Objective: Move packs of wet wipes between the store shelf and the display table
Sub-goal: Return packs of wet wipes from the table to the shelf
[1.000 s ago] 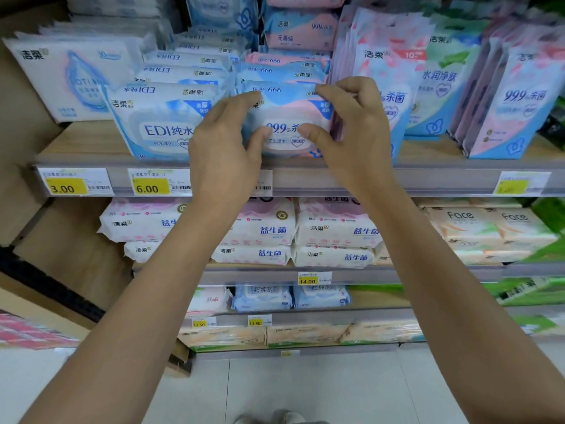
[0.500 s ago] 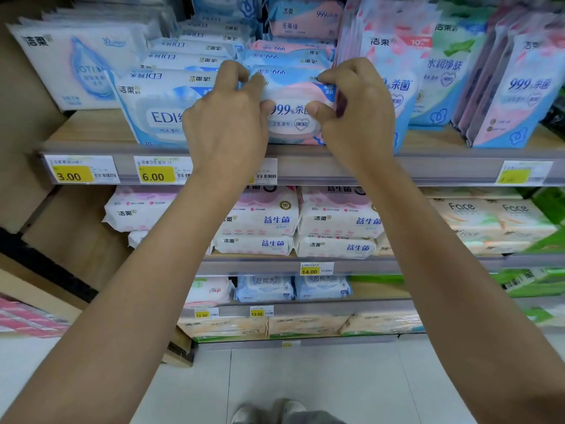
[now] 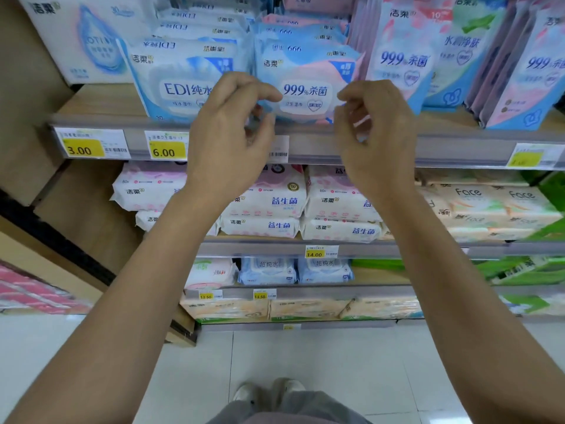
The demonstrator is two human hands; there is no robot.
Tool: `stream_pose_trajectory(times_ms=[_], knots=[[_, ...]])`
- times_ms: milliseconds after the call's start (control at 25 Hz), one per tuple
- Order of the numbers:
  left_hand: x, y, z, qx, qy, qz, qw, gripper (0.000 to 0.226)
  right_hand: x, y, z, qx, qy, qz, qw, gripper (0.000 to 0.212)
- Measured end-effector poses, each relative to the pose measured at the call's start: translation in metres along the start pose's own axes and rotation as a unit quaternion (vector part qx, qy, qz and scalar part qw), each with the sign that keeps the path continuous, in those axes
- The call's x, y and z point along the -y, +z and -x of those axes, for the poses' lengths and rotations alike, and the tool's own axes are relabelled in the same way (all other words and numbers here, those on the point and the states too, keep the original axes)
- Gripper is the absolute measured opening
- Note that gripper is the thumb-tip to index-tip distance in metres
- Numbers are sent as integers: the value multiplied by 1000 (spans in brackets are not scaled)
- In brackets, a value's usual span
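A pink-and-blue pack of wet wipes marked 99.9% stands at the front of the top shelf, leaning on a row of like packs behind it. My left hand hovers just in front of the pack's lower left corner, fingers loosely curled and holding nothing. In front of the lower right corner, my right hand is curled the same way and also holds nothing. Neither hand grips the pack.
A blue EDI pack stands just left of it, tall pink and blue packs just right. Price tags line the shelf edge. Lower shelves carry white packs and Face packs. White floor tiles lie below.
Both hands gripped the 99.9% pack at its top edge half a second ago. They have let go and dropped back towards the shelf edge. The pack stays on the shelf.
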State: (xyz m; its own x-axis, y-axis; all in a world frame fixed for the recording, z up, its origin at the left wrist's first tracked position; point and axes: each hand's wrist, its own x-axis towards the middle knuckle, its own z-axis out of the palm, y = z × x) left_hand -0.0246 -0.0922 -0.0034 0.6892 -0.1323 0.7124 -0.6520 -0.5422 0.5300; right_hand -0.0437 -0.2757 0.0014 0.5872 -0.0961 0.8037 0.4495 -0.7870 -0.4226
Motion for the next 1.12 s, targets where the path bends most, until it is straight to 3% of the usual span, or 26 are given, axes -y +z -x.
stream_pose_trajectory(times_ms=[160,240,320,400,520,560,680,880,1000,1120], knots=[[23,-4,72,86,-88,28,992,20,-4,25,75,161,38,-31,986,13],[47,-1,131,155,-193,27,969,18,-10,47,123,304,79,-36,949,13],[72,1,201,206,-339,13,918,15,-15,72,168,500,97,-17,860,21],[87,-1,273,244,-451,-72,856,19,-26,96,210,664,31,22,747,28],[71,-14,366,287,-580,-149,748,29,-32,121,263,772,-57,44,631,29],[59,-15,389,284,-607,-151,727,31,-32,125,279,795,-88,46,599,28],[2,-10,453,187,-708,-151,664,32,-22,127,314,837,-204,38,506,34],[-137,27,554,-19,-857,-75,509,32,35,104,382,812,-462,70,349,34],[-226,55,611,-165,-900,-63,399,32,106,74,434,753,-600,36,268,35],[-314,94,653,-338,-901,-62,264,31,188,22,492,685,-701,-32,197,36]])
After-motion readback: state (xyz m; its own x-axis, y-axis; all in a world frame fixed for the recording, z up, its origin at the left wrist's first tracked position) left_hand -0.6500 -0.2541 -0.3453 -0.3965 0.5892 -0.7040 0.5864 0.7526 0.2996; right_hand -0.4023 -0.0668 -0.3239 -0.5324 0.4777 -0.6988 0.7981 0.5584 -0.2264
